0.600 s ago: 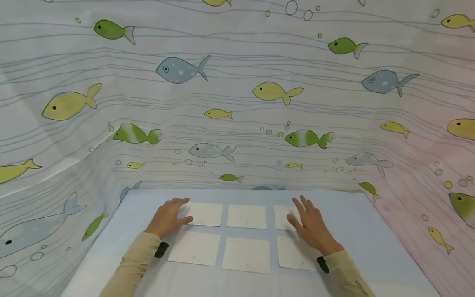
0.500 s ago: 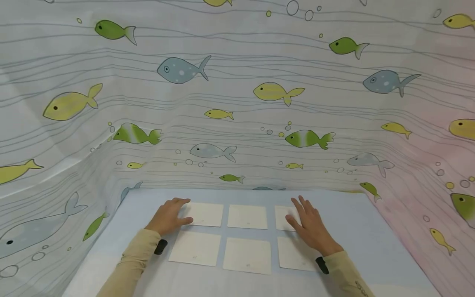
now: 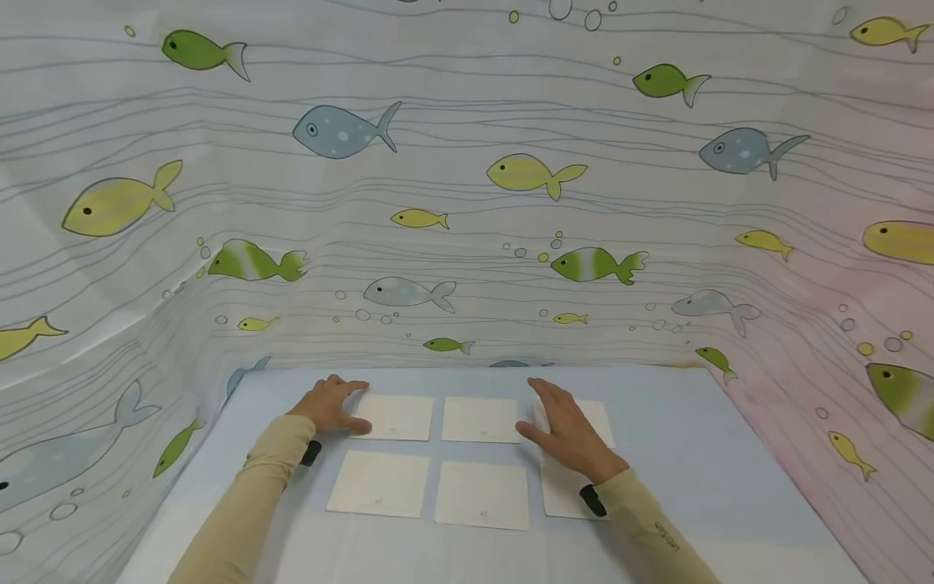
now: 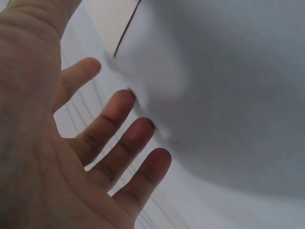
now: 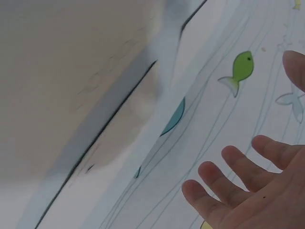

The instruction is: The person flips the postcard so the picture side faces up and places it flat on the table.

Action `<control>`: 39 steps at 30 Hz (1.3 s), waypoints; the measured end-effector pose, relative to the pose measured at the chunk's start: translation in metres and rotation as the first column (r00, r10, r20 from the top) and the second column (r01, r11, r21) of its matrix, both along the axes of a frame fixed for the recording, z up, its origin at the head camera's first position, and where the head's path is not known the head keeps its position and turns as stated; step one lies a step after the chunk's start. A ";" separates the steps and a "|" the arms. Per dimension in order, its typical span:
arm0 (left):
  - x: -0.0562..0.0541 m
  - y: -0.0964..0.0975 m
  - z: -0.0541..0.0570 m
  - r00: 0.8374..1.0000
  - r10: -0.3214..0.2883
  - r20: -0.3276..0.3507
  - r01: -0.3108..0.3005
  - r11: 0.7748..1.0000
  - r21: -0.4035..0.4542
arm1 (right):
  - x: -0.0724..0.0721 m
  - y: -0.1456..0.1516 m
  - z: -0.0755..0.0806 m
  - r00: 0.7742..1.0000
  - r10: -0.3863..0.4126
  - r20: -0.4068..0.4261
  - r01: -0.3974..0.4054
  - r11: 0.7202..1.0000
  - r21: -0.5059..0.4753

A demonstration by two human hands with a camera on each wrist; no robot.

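Note:
Several white cards lie flat in two rows of three on the light blue tabletop. At the outer edge of the upper left card (image 3: 400, 418) is my left hand (image 3: 327, 405), thumb and fingers spread apart. Its palm and spread fingers (image 4: 114, 114) fill the left side of the left wrist view and hold nothing. My right hand (image 3: 572, 434) is over the upper right card (image 3: 600, 418), partly covering it and the lower right card (image 3: 560, 491). In the right wrist view its fingers (image 5: 238, 167) are apart, with nothing between them. Whether either hand touches a card I cannot tell.
Between the hands is the upper middle card (image 3: 479, 420). Nearer to me lie the lower left card (image 3: 378, 485) and the lower middle card (image 3: 482, 496). A fish-patterned sheet (image 3: 452, 251) surrounds the tabletop (image 3: 671, 454) at the back and both sides.
My right hand has shifted left across the upper right card, uncovering its right side. The left hand stays by the upper left card. The head view has turned slightly.

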State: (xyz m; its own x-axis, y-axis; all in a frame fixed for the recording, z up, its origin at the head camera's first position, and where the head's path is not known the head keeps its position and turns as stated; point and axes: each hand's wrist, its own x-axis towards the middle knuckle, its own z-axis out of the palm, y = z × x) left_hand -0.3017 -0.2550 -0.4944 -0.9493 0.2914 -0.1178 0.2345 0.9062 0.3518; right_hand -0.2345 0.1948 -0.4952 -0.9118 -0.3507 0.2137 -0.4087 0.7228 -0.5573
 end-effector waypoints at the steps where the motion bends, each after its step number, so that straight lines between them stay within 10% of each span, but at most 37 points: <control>1: 0.000 0.000 0.000 1.000 0.009 0.003 -0.009 1.000 -0.008 | -0.002 -0.006 0.001 1.000 0.006 0.009 -0.006 1.000 0.007; 22: -0.004 0.004 -0.005 0.999 0.015 -0.052 -0.017 0.999 -0.034 | -0.057 -0.130 -0.005 0.986 0.034 0.165 -0.065 0.981 0.184; 39: -0.001 -0.001 -0.021 0.981 0.035 -0.188 -0.016 0.995 0.101 | -0.066 -0.166 -0.019 0.992 0.006 0.126 -0.039 0.964 0.263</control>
